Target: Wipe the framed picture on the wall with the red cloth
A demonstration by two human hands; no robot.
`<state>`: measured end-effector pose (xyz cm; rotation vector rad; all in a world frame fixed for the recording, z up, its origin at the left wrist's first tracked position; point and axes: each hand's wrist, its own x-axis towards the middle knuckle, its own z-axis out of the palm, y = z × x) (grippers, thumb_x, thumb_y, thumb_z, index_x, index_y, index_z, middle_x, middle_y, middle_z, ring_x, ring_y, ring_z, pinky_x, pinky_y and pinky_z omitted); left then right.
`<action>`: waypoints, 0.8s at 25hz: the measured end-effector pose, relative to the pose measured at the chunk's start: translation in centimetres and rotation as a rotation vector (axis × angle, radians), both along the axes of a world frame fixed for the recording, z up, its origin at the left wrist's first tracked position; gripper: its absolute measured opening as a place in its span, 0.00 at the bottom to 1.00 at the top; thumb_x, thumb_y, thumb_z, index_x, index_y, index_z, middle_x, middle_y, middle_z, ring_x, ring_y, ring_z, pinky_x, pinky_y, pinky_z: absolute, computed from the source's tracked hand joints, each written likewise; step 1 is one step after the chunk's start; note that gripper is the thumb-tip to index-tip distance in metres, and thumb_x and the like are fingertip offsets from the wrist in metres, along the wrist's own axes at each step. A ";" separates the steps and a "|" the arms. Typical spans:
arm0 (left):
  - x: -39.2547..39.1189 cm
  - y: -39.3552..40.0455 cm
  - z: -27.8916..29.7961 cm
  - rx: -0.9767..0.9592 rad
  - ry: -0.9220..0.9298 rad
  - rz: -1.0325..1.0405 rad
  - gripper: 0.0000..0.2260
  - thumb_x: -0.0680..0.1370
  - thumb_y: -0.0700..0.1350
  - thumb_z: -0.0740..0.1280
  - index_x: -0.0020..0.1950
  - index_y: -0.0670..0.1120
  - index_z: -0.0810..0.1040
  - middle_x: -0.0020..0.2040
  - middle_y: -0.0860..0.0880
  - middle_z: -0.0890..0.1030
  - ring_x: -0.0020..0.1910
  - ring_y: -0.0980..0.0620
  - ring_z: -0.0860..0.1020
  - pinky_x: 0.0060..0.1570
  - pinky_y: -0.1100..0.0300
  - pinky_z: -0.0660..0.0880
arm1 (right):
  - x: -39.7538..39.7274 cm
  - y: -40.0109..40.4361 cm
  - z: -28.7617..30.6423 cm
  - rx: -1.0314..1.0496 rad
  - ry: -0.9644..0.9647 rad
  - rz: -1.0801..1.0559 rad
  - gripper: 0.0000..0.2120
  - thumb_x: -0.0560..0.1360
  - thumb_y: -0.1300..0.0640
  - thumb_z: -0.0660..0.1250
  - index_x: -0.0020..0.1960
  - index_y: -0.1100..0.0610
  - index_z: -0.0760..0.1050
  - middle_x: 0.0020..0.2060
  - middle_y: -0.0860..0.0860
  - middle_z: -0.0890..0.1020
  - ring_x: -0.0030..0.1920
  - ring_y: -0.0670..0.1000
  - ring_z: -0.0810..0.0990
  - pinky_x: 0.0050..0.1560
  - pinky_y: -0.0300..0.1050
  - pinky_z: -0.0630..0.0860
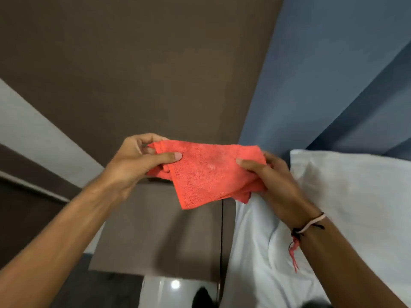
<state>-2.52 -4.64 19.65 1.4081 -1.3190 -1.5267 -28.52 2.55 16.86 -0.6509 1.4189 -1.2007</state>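
A red cloth [206, 172], folded and slightly bunched, hangs in the air in front of me at the centre of the head view. My left hand [140, 161] grips its left edge, thumb on the front face. My right hand [273, 181] pinches its right edge; a thread bracelet sits on that wrist. No framed picture shows in this view; only the bare brown wall [133, 63] is ahead.
A brown bedside cabinet [160, 230] stands below the cloth. To the right lies a bed with a white pillow [355, 196] and white sheet [255, 252] against a blue headboard [322, 85]. Glossy floor [175, 290] shows at the bottom.
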 end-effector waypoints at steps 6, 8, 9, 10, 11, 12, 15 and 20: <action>0.2 3.3 -22.1 0.257 -0.158 0.136 0.10 0.75 0.27 0.70 0.45 0.42 0.80 0.38 0.44 0.80 0.26 0.63 0.80 0.27 0.68 0.80 | 3.0 0.9 -20.4 0.517 -0.178 -0.047 0.12 0.79 0.65 0.68 0.61 0.65 0.79 0.52 0.59 0.85 0.52 0.57 0.82 0.57 0.57 0.82; 0.5 4.5 -28.5 0.325 -0.220 0.183 0.10 0.75 0.28 0.71 0.43 0.44 0.79 0.37 0.45 0.80 0.27 0.59 0.80 0.26 0.70 0.77 | 4.3 1.2 -26.0 0.632 -0.185 -0.058 0.15 0.79 0.64 0.68 0.65 0.64 0.78 0.54 0.61 0.83 0.54 0.59 0.82 0.67 0.63 0.76; 0.6 5.1 -31.4 0.359 -0.247 0.225 0.11 0.75 0.29 0.72 0.42 0.44 0.80 0.37 0.45 0.79 0.29 0.57 0.79 0.26 0.70 0.78 | 4.8 1.4 -28.7 0.668 -0.190 -0.065 0.14 0.78 0.63 0.68 0.64 0.63 0.78 0.50 0.59 0.84 0.49 0.57 0.83 0.68 0.63 0.75; 0.7 5.6 -34.0 0.391 -0.271 0.272 0.10 0.74 0.28 0.72 0.43 0.44 0.80 0.38 0.45 0.79 0.31 0.55 0.79 0.29 0.68 0.79 | 5.4 1.6 -30.9 0.693 -0.193 -0.063 0.12 0.79 0.62 0.69 0.62 0.62 0.79 0.45 0.56 0.85 0.44 0.54 0.84 0.69 0.62 0.75; 0.7 6.3 -36.2 0.415 -0.290 0.318 0.09 0.73 0.28 0.73 0.46 0.41 0.82 0.40 0.43 0.80 0.34 0.53 0.80 0.36 0.63 0.82 | 5.9 2.0 -32.7 0.713 -0.193 -0.052 0.12 0.79 0.62 0.69 0.62 0.61 0.79 0.45 0.55 0.86 0.45 0.52 0.85 0.70 0.61 0.74; 0.7 6.7 -37.8 0.435 -0.311 0.345 0.10 0.73 0.27 0.73 0.51 0.38 0.82 0.44 0.42 0.81 0.39 0.50 0.81 0.45 0.56 0.83 | 6.2 2.2 -34.2 0.739 -0.186 -0.045 0.14 0.79 0.61 0.69 0.64 0.61 0.78 0.50 0.56 0.85 0.50 0.54 0.85 0.70 0.60 0.74; 1.2 8.1 -41.3 0.476 -0.322 0.333 0.17 0.74 0.27 0.71 0.62 0.36 0.80 0.50 0.40 0.81 0.49 0.45 0.80 0.58 0.41 0.81 | 7.1 3.1 -37.4 0.772 -0.162 -0.003 0.18 0.80 0.61 0.67 0.69 0.62 0.75 0.56 0.58 0.83 0.51 0.54 0.82 0.64 0.52 0.76; 1.7 8.6 -40.5 0.391 -0.366 0.158 0.22 0.77 0.31 0.69 0.71 0.40 0.76 0.65 0.35 0.82 0.55 0.47 0.80 0.63 0.49 0.79 | 7.3 3.6 -37.9 0.762 -0.061 0.074 0.20 0.79 0.64 0.68 0.70 0.59 0.73 0.61 0.58 0.81 0.61 0.57 0.81 0.56 0.48 0.77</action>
